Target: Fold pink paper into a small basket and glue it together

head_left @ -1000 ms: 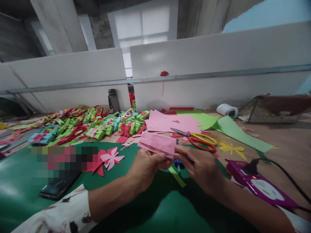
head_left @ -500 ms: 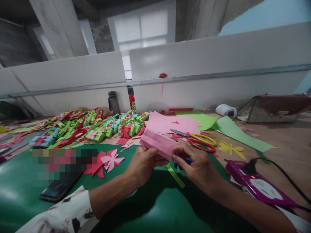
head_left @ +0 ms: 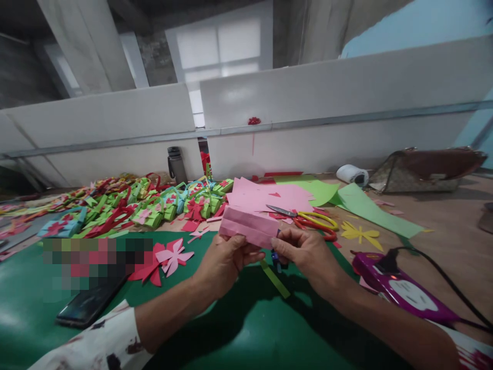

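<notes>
Above the green mat (head_left: 215,336), a folded pink paper piece (head_left: 249,226) with creases along its length is held between my two hands. My left hand (head_left: 229,262) grips its lower left edge, thumb in front and fingers behind. At the lower right corner, the thumb and fingers of my right hand (head_left: 308,254) pinch the same piece. A small blue object (head_left: 276,261) shows just below the paper beside my right fingers; its kind is partly hidden. Under the hands lies a light green paper strip (head_left: 275,280). Orange-and-yellow-handled scissors (head_left: 308,218) rest just beyond the paper.
Pink sheets (head_left: 265,194) and green sheets (head_left: 379,210) lie behind. Small paper baskets (head_left: 200,205) pile up at the left, near a bottle (head_left: 176,165). Paper flowers (head_left: 175,256) and a phone (head_left: 92,300) are left; a purple power strip (head_left: 408,290) with cord is right.
The pink paper has turned to lie more level, its folded face more toward me. My right hand has shifted slightly up, still pinching the corner. The whole view has moved slightly.
</notes>
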The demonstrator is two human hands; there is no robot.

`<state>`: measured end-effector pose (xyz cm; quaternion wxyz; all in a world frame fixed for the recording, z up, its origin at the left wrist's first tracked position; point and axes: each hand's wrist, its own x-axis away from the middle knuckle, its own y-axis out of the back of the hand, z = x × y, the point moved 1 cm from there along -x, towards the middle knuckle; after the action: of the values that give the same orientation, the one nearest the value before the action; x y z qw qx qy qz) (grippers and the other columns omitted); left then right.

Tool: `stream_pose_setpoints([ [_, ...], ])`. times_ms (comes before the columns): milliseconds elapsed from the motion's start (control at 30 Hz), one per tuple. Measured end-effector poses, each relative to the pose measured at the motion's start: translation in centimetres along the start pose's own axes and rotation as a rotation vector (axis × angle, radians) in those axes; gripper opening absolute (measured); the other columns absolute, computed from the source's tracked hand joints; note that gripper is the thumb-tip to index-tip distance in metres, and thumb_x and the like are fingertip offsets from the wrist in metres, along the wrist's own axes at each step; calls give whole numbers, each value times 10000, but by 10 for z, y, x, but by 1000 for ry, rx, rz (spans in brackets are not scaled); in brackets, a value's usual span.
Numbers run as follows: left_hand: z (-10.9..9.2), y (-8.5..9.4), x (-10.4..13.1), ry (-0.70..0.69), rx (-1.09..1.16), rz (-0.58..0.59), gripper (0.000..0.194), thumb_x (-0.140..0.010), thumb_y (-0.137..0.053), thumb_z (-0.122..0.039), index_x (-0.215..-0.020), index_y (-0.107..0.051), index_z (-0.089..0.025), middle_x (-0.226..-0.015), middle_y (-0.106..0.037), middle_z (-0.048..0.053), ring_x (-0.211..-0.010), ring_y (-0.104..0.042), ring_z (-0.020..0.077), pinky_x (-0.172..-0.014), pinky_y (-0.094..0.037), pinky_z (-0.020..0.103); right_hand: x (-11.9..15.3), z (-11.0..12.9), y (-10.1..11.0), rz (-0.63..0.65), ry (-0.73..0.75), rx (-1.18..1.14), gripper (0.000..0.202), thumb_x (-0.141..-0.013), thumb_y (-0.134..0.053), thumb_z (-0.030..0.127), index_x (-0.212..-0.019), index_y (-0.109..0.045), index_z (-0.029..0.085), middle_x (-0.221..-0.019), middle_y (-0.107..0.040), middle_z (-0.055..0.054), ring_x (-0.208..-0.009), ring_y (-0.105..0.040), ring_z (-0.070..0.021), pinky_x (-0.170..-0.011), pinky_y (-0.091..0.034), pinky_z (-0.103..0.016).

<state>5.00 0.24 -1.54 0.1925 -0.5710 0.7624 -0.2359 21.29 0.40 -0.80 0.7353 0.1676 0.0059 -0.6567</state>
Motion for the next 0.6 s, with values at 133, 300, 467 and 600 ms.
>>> stream_pose_setpoints([
  [133,-4,-2,4,-15,-40,72,305,-690,-749,-207,-960,-632,-127,-944,-715,101,-850,-679,225,-798,-521,360,1,2,2,-42,1,-22,279,-714,-612,382,-551,-493,190,-501,-458,46,-484,-426,-101,-498,-350,-247],
  [300,-8,0,2,-15,20,25,305,-803,-648,-366,-952,-648,-100,-917,-720,122,-843,-679,222,-782,-532,344,-1,0,5,-31,-5,-20,295,-705,-628,371,-526,-479,188,-487,-452,50,-467,-427,-100,-485,-339,-246],
  [467,-9,2,-2,33,137,-91,161,-836,-598,-274,-884,-638,-126,-843,-721,88,-780,-687,197,-718,-561,319,-2,-2,7,24,7,-12,286,-723,-612,371,-530,-501,191,-503,-505,30,-499,-452,-115,-513,-365,-257],
  [600,-11,0,-1,51,211,-156,179,-902,-483,-258,-875,-614,-139,-816,-702,72,-748,-684,196,-661,-574,336,0,-3,4,62,1,0,285,-750,-586,370,-542,-506,192,-508,-510,26,-510,-455,-120,-520,-371,-258],
])
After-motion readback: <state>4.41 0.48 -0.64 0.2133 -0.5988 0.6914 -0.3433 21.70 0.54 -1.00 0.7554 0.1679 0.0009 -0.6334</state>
